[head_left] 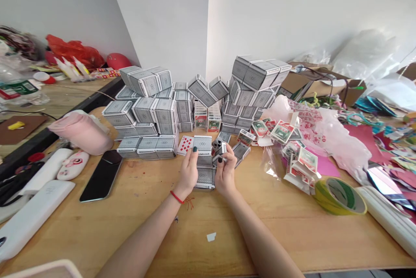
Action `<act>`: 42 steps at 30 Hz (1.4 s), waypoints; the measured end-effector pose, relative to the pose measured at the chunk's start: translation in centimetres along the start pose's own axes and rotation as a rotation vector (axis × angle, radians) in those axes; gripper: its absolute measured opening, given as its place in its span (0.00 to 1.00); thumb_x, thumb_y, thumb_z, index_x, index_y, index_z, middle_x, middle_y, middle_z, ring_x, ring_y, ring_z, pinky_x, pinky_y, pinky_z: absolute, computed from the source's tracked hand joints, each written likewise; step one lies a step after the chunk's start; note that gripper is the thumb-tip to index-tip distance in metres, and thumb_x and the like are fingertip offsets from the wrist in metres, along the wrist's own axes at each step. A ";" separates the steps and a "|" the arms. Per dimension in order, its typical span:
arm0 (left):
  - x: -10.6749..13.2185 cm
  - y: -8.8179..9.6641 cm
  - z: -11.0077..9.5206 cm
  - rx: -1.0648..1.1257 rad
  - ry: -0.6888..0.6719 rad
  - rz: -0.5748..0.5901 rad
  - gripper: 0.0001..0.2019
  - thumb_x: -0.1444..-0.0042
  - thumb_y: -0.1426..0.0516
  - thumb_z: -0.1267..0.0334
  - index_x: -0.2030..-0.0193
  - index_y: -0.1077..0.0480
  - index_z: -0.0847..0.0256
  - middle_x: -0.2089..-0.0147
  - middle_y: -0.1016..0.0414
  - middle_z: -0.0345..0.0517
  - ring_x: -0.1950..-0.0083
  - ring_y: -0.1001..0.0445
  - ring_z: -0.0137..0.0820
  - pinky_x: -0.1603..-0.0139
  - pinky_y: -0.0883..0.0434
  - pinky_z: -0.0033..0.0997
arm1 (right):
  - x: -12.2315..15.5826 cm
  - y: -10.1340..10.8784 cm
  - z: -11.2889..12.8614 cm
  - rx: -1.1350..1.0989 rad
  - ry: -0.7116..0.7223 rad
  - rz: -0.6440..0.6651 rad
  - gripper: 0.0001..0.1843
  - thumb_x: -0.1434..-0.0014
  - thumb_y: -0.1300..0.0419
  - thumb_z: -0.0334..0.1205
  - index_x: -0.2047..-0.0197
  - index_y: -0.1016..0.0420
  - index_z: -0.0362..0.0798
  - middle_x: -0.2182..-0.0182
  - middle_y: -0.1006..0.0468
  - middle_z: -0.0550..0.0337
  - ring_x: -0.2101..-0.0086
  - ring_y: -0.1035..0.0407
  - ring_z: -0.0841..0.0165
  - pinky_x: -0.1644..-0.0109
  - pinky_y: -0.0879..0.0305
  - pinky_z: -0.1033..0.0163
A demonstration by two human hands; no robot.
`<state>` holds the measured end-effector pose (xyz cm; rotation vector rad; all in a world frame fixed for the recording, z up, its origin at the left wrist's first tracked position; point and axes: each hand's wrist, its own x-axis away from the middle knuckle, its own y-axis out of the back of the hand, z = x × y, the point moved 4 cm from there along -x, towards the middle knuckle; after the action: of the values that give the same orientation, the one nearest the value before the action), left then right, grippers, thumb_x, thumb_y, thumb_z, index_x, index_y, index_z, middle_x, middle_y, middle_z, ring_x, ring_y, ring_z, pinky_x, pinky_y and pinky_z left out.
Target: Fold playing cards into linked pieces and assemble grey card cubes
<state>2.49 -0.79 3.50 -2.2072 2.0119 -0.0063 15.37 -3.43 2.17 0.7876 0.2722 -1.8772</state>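
Observation:
My left hand is closed at the left edge of some grey-patterned playing cards, its thumb pointing up along them. My right hand pinches a playing card with black pips, bent or tilted at the fingertips. Between both hands stands a small card-covered block. A red diamond card lies face up just beyond my left hand. Behind, card-covered blocks are stacked on the left and on the right. Two V-shaped blocks rest between them, above upright card boxes.
Opened card boxes, a roll of yellow tape and a crumpled plastic bag lie to the right. On the left are a black phone, a pink pouch and a white device. A paper scrap lies in front.

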 end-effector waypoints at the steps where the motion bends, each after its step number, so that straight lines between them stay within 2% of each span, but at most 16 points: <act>1: 0.0 0.0 -0.2 0.002 -0.004 0.004 0.16 0.44 0.48 0.52 0.55 0.30 0.60 0.52 0.27 0.46 0.46 0.33 0.35 0.43 0.39 0.32 | 0.0 0.0 0.0 -0.007 0.007 0.031 0.05 0.36 0.57 0.39 0.56 0.45 0.52 0.41 0.45 0.47 0.40 0.50 0.62 0.43 0.47 0.43; 6: 0.2 0.0 -0.3 -0.009 -0.013 0.012 0.17 0.44 0.48 0.50 0.56 0.30 0.60 0.55 0.27 0.46 0.47 0.33 0.34 0.48 0.36 0.30 | 0.1 -0.1 0.0 -0.057 -0.006 0.104 0.10 0.36 0.57 0.38 0.53 0.40 0.52 0.40 0.45 0.50 0.39 0.50 0.63 0.41 0.48 0.44; 17: 0.5 -0.1 -0.7 -0.015 -0.037 0.007 0.16 0.43 0.50 0.51 0.56 0.31 0.60 0.53 0.28 0.46 0.49 0.33 0.33 0.45 0.38 0.30 | -0.3 0.1 0.5 -0.061 -0.045 0.130 0.08 0.36 0.56 0.40 0.59 0.38 0.51 0.41 0.46 0.51 0.39 0.52 0.62 0.39 0.51 0.44; 22: 0.5 -0.2 -1.0 -0.026 -0.048 0.005 0.15 0.43 0.49 0.51 0.61 0.31 0.60 0.57 0.28 0.46 0.51 0.32 0.34 0.49 0.37 0.30 | -0.4 0.0 0.6 -0.025 -0.044 0.122 0.08 0.36 0.57 0.38 0.60 0.38 0.51 0.41 0.45 0.50 0.39 0.51 0.62 0.40 0.51 0.45; 30: 0.5 -0.4 -0.9 -0.130 -0.109 0.035 0.19 0.42 0.53 0.46 0.63 0.33 0.61 0.66 0.31 0.44 0.60 0.32 0.31 0.55 0.34 0.30 | -0.7 0.1 0.9 0.043 -0.046 0.101 0.07 0.38 0.57 0.33 0.63 0.39 0.50 0.43 0.43 0.49 0.40 0.49 0.62 0.40 0.50 0.46; 35: 0.5 -0.7 -0.9 -0.127 -0.142 0.074 0.19 0.41 0.55 0.48 0.59 0.33 0.61 0.63 0.30 0.44 0.59 0.32 0.30 0.54 0.33 0.30 | -1.0 0.2 1.4 0.058 -0.042 0.099 0.09 0.40 0.57 0.30 0.66 0.39 0.50 0.45 0.42 0.49 0.42 0.47 0.63 0.40 0.50 0.47; 42: 0.5 -0.9 -0.9 -0.091 -0.154 0.098 0.17 0.40 0.53 0.51 0.57 0.32 0.60 0.55 0.28 0.47 0.52 0.31 0.32 0.47 0.36 0.32 | -1.1 0.4 1.5 0.044 -0.068 0.091 0.09 0.40 0.55 0.31 0.67 0.37 0.49 0.45 0.40 0.50 0.42 0.46 0.63 0.40 0.49 0.48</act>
<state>3.33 -1.28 4.50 -2.0869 2.0697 0.2632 15.35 -3.57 4.10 0.7513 0.1504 -1.8255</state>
